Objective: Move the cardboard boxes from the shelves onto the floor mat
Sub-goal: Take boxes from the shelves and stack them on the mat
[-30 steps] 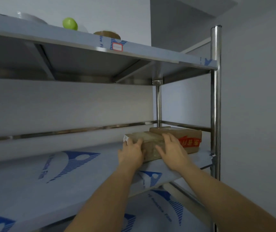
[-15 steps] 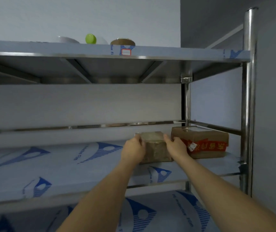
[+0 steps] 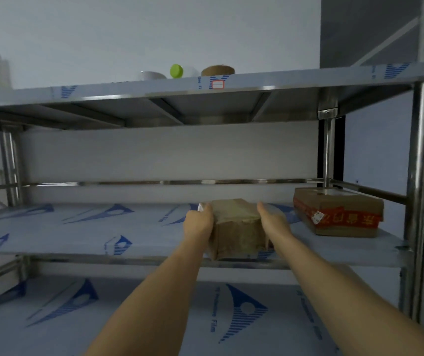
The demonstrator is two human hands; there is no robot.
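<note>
A small brown cardboard box (image 3: 238, 227) wrapped in tape sits at the front edge of the middle shelf (image 3: 103, 235), partly over the lip. My left hand (image 3: 198, 222) presses its left side and my right hand (image 3: 272, 220) its right side, holding the box between them. A second cardboard box (image 3: 336, 211) with red tape and a white label rests on the same shelf at the far right, apart from the first. No floor mat is in view.
The steel rack has a top shelf (image 3: 282, 80) carrying a white bowl (image 3: 152, 75), a green-capped item (image 3: 176, 71) and a brown round thing (image 3: 217, 70). A lower shelf (image 3: 128, 317) lies beneath. A thick steel post (image 3: 421, 176) stands at right beside a grey wall.
The held box has slid forward and left, away from the red-taped box, reaching the shelf's front edge. The view has pulled back and swung left, showing more of the rack.
</note>
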